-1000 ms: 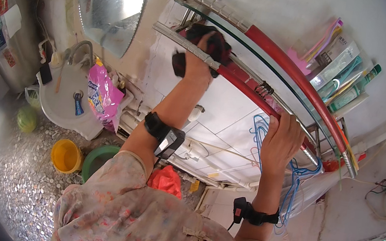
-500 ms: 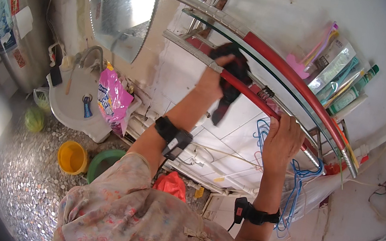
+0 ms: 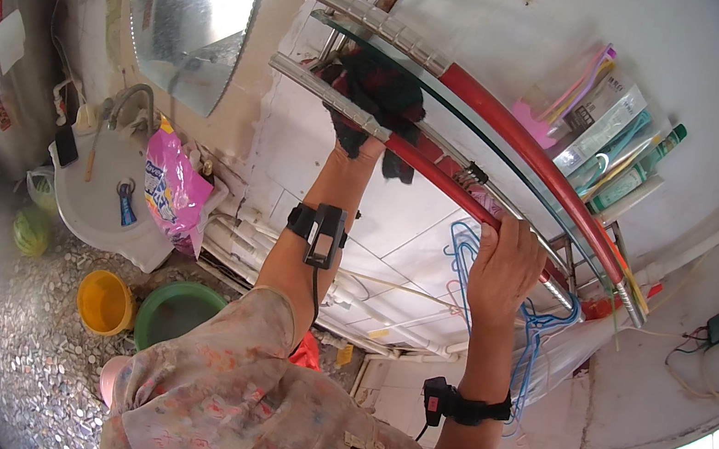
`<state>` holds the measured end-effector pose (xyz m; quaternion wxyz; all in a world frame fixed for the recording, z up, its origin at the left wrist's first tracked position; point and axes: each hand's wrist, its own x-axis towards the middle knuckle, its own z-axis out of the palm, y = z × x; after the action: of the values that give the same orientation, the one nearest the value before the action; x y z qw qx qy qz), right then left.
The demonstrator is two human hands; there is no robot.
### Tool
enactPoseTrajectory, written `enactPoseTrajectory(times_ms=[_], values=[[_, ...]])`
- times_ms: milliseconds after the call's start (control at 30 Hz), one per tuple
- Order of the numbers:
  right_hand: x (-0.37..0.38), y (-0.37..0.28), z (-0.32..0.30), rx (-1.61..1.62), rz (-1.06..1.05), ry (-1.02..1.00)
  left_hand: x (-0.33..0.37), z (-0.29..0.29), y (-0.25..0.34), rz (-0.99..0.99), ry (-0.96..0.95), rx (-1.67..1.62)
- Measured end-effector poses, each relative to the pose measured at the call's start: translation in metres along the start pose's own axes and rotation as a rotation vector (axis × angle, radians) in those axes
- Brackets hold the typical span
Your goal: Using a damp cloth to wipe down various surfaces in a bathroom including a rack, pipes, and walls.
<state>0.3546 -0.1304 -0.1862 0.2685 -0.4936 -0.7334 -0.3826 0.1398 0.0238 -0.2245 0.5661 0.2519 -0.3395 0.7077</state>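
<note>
Black-red cloth hides most of L hand, can't tell its grip; R hand curled round red rack bar, blue hangers nearby.

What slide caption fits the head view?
Left hand, partly hidden, with a dark cloth at the lower rail; right hand holding the same rail.

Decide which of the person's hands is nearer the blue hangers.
Right. The right hand is on the red bar, with blue hangers on either side; the left hand is farther left, partly hidden by the dark cloth.
</note>
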Motion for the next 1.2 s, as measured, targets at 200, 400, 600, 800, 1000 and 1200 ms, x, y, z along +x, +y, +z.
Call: enactPoseTrajectory(times_ms=[200,400,600,800,1000,1200], values=[[0.003,-0.005,-0.002,0.000,-0.009,0.007,-0.046,-0.038,-0.050,-0.152,0.093,0.214],[-0.001,0.001,0.000,-0.047,0.003,0.026,-0.026,-0.005,-0.007,-0.406,0.359,0.109],[-0.001,-0.002,-0.001,-0.038,0.009,0.025,-0.022,-0.018,0.039,-0.107,0.361,0.273],[0.001,-0.007,0.000,-0.044,-0.013,0.072,-0.080,-0.060,0.100,-0.102,0.190,0.579],[-0.002,-0.002,-0.003,-0.031,0.038,0.110,-0.076,0.075,0.135,0.216,0.377,0.813],[0.001,-0.003,-0.003,0.032,0.073,0.123,-0.022,0.122,0.132,0.215,0.419,1.438]])
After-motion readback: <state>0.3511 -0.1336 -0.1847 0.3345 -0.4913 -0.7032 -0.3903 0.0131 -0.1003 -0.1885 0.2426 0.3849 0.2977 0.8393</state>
